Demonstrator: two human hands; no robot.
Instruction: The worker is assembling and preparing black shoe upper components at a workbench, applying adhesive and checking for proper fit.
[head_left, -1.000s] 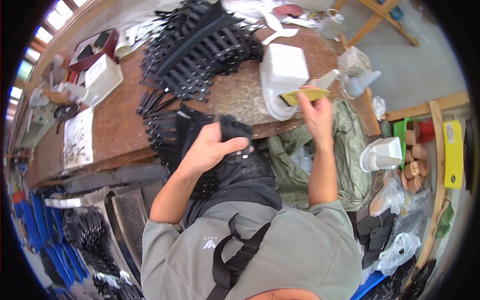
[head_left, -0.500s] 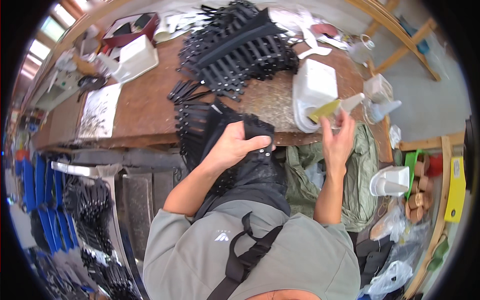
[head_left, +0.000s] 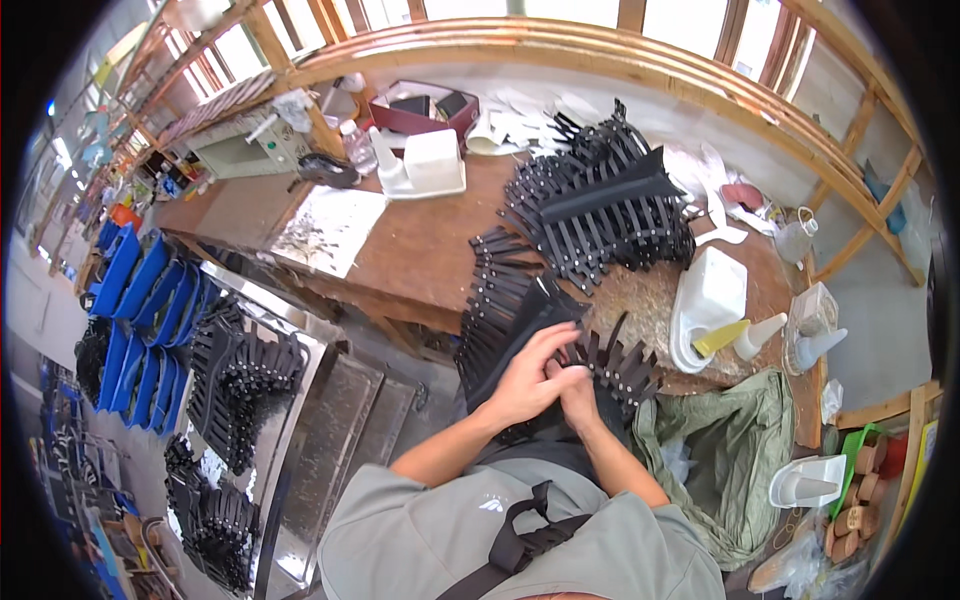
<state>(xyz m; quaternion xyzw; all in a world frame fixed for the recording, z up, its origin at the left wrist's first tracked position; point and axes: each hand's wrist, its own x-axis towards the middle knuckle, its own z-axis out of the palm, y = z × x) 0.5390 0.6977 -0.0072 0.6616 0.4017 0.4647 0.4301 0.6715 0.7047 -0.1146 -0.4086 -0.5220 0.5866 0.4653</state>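
Black strapped pieces with small metal studs, like shoe uppers, lie over my lap and the bench edge. My left hand (head_left: 532, 384) bends over one such strapped upper (head_left: 622, 372), its fingers long across the black material and its thumb toward the other hand. Close against it, my right hand (head_left: 580, 402) is closed at the same upper, its fingertips partly hidden behind the left hand. More strapped pieces (head_left: 505, 285) fan out to the left of my hands. Farther back lies a big pile of strapped uppers (head_left: 600, 200).
At right on the bench (head_left: 400, 250) stand a white box-like holder (head_left: 715, 290), a yellow tapered piece (head_left: 722, 338) and a white cone (head_left: 760, 336). A green sack (head_left: 735, 480) hangs open below. Blue bins (head_left: 135, 290) and a metal rack (head_left: 330, 450) are at left.
My right hand has left the yellow and white pieces and come to my left hand at the black upper. The view has swung, showing more of the room at left.
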